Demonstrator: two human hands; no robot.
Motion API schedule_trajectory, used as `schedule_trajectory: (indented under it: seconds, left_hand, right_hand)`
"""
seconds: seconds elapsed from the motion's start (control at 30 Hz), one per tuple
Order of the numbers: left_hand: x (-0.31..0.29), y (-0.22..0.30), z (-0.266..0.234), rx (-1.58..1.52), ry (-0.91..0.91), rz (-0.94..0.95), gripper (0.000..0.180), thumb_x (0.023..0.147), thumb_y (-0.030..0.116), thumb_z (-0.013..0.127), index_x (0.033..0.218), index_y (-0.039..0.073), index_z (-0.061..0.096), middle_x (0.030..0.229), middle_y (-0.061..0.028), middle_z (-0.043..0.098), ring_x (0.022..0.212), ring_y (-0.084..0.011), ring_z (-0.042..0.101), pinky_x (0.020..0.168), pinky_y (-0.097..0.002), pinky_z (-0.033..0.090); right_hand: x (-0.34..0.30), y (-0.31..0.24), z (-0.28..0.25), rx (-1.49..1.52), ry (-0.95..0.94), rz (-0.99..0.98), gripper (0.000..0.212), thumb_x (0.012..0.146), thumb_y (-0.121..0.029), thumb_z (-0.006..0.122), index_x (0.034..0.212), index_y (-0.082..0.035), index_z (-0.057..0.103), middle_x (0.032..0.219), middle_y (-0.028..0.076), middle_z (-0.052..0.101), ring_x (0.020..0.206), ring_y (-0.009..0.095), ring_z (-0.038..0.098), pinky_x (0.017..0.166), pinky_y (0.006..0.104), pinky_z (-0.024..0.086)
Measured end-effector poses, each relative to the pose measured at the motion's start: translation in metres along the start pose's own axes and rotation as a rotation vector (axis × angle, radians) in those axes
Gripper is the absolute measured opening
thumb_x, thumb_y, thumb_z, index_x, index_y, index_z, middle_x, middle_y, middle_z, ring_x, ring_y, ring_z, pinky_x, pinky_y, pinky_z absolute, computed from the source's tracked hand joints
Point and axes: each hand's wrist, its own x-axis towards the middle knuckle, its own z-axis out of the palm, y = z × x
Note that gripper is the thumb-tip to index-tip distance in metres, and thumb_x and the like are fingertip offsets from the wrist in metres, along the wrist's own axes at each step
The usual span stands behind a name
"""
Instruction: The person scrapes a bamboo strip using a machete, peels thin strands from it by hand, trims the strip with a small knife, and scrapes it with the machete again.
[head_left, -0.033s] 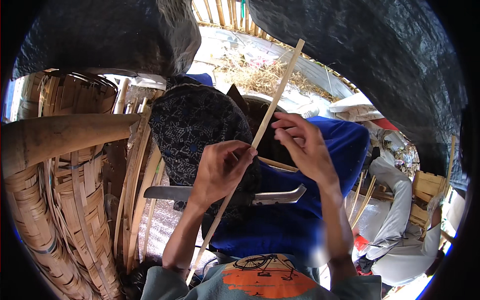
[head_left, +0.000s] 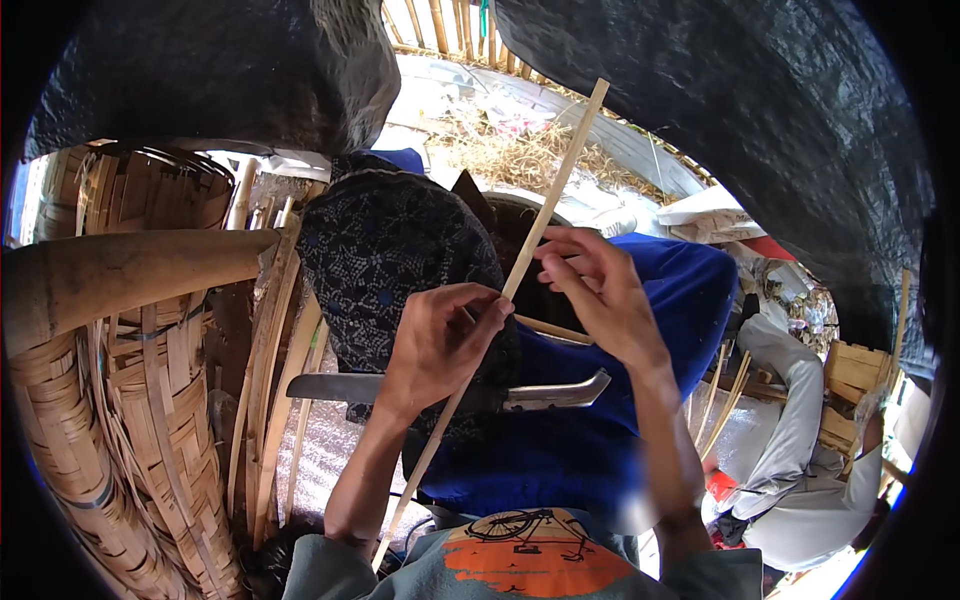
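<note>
A long, thin bamboo strip [head_left: 560, 183] slants from the upper middle down to the lower edge. My left hand [head_left: 440, 335] pinches it near its middle between thumb and fingers. Close to the strip's right side is my right hand [head_left: 605, 295], its fingers loosely bent and apart, holding nothing. Whether its fingertips touch the strip is hard to tell. Beneath my left wrist a large knife [head_left: 560, 394] lies across my lap, dark blade to the left, handle to the right. Under it are a dark patterned cloth [head_left: 390, 250] and a blue cloth [head_left: 680, 285].
Tall woven bamboo baskets [head_left: 160, 400] stand at the left, with a thick bamboo pole [head_left: 140, 280] across them. Bamboo strips [head_left: 270, 400] lean beside them. Dark sheeting [head_left: 740, 110] hangs overhead. Straw-like shavings [head_left: 530, 150] lie ahead. Another person in pale clothing [head_left: 795, 400] sits at the right.
My right hand has shifted slightly left, nearer the bamboo strip. My left hand keeps its pinch, and the knife has not moved.
</note>
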Motion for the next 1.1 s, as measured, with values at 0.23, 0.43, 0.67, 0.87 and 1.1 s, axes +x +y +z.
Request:
schedule_trajectory:
  seconds: [0.23,0.43,0.67,0.87,1.1]
  left_hand:
    - [-0.005,0.003,0.001,-0.003,-0.007,-0.007,0.015,0.087,0.012,0.065,0.088,-0.003,0.068,0.067,-0.0077,0.065,0.049,-0.0053,0.054,0.043,-0.0210,0.038]
    - [-0.012,0.010,-0.004,0.040,-0.012,-0.003,0.016,0.088,0.014,0.064,0.087,-0.001,0.069,0.068,-0.0076,0.065,0.054,-0.0071,0.057,0.048,-0.0214,0.042]
    - [-0.023,0.014,-0.009,0.053,-0.026,0.014,0.014,0.087,0.013,0.065,0.082,0.000,0.069,0.068,-0.0078,0.065,0.053,-0.0067,0.056,0.046,-0.0221,0.039]
    - [-0.030,0.010,-0.015,-0.072,-0.046,-0.049,0.009,0.085,0.005,0.065,0.087,-0.002,0.068,0.068,-0.0075,0.066,0.050,-0.0044,0.055,0.043,-0.0203,0.040]
    - [-0.030,0.013,-0.012,-0.106,-0.013,-0.034,0.009,0.085,0.005,0.064,0.087,-0.003,0.068,0.069,-0.0085,0.066,0.054,-0.0063,0.059,0.045,-0.0202,0.042]
  right_hand:
    - [0.012,-0.011,0.018,0.564,-0.125,0.238,0.023,0.088,-0.013,0.065,0.104,0.003,0.059,0.088,0.006,0.064,0.080,0.010,0.064,0.074,0.0235,0.054]
    - [0.038,-0.008,-0.002,0.531,-0.180,0.247,0.023,0.085,-0.018,0.070,0.093,0.003,0.064,0.081,0.008,0.066,0.074,0.011,0.065,0.069,0.0225,0.054]
    - [0.088,-0.016,-0.044,0.571,0.211,0.145,0.030,0.089,-0.027,0.063,0.089,0.003,0.063,0.074,0.008,0.065,0.066,0.014,0.063,0.068,0.0271,0.054]
    - [0.067,-0.027,-0.031,0.482,0.208,0.117,0.025,0.095,-0.021,0.054,0.098,0.003,0.058,0.086,0.011,0.063,0.072,0.017,0.065,0.072,0.0281,0.055]
    - [0.050,-0.033,-0.022,0.518,0.059,0.142,0.018,0.091,-0.013,0.060,0.098,0.004,0.060,0.087,0.010,0.065,0.074,0.014,0.064,0.069,0.0258,0.055]
